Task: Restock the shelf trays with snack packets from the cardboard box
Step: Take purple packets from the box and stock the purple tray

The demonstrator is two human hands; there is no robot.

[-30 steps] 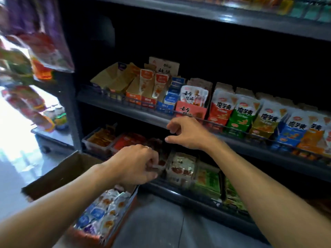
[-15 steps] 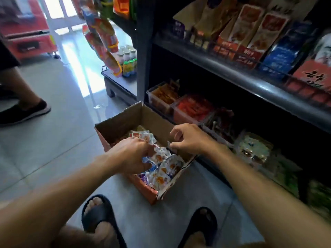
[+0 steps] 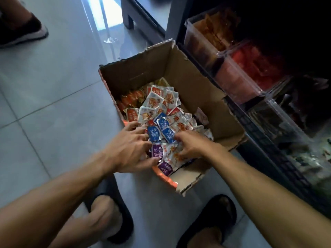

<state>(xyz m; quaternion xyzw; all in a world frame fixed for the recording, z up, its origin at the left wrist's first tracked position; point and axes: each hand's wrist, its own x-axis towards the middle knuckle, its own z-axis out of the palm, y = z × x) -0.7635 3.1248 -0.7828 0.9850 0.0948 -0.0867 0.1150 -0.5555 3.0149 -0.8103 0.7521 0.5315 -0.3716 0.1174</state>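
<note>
An open cardboard box (image 3: 143, 68) stands on the floor against the bottom shelf, with many small snack packets (image 3: 161, 102) in white, red, blue and purple lying in it. Both hands are in the near end of the box. My left hand (image 3: 129, 149) has its fingers and thumb curled round a bunch of blue and purple packets (image 3: 157, 140). Just to the right, the fingers of my right hand (image 3: 193, 145) are curled into the white packets (image 3: 172, 154). On the bottom shelf stand clear trays, one with brown packets (image 3: 198, 43) and one with red packets (image 3: 236, 83).
More clear trays (image 3: 279, 120) with dark packets run right along the shelf, whose black front rail (image 3: 268, 151) lies beside the box. My feet in black sandals (image 3: 114, 217) are just before the box. Another person's shoe (image 3: 23, 33) is at far left on the grey tiles.
My view has swung down from the shelves to the box. Both hands came off the shelf trays and went down into the packets in the box.
</note>
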